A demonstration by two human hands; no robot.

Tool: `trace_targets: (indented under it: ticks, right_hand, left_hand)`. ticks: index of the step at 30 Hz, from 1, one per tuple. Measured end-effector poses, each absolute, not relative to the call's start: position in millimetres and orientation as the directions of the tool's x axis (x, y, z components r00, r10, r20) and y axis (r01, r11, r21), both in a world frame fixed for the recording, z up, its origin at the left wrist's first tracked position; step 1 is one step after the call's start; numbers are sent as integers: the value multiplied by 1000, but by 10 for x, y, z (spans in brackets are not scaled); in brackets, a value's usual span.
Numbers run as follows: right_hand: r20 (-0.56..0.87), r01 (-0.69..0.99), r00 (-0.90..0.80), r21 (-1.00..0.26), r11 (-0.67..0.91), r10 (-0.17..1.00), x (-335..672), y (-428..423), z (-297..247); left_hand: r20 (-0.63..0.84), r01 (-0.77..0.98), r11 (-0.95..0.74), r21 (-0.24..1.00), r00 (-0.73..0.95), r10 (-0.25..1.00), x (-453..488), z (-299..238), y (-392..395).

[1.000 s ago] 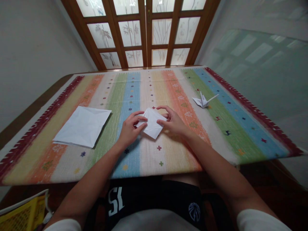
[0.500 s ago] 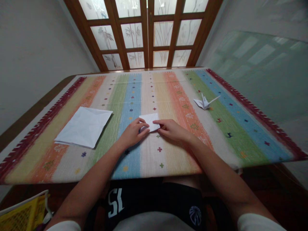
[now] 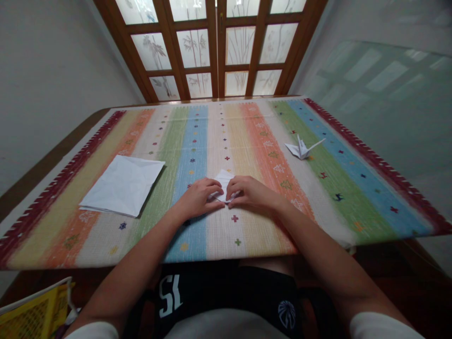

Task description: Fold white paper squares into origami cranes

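Note:
A small folded piece of white paper (image 3: pixel 224 176) lies on the striped tablecloth between my hands, one corner pointing away from me. From the left, my left hand (image 3: pixel 200 197) grips its near left edge with curled fingers. My right hand (image 3: pixel 249 192) pinches the near right part, fingertips close to those of the left. The fingers hide much of the paper's lower half. Off to the left rests a stack of white paper squares (image 3: pixel 122 184). A folded paper crane (image 3: pixel 302 148) stands on the right side of the cloth.
The striped tablecloth (image 3: pixel 190 235) covers the table up to its near edge, just above my lap. Below the table at the lower left is a yellow basket (image 3: pixel 35 313). Wooden doors with glass panes (image 3: pixel 218 52) stand beyond the far edge.
The small paper has turned so a corner points away from me. Both hands have shifted slightly nearer to me and closer together on it. The stack and crane stay in place.

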State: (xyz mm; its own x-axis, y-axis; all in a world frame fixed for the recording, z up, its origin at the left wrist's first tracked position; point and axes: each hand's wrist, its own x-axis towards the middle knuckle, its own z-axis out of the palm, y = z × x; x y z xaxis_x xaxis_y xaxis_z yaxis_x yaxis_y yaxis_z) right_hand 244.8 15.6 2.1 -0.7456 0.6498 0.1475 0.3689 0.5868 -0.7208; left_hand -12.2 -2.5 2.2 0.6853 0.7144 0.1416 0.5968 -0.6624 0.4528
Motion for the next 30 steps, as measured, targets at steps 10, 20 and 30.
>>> trace_targets:
  ticks: [10, 20, 30]
  right_hand:
    - [68, 411, -610, -825, 389, 789, 2642, 295, 12]
    - [184, 525, -498, -714, 463, 847, 2479, 282, -89]
    - [204, 595, -429, -669, 445, 880, 2449, 323, -171]
  left_hand:
    - [99, 643, -614, 457, 649, 754, -80, 54, -46]
    - [100, 690, -526, 497, 556, 825, 9, 70, -85]
    - [144, 709, -549, 443, 548, 824, 14, -22, -62]
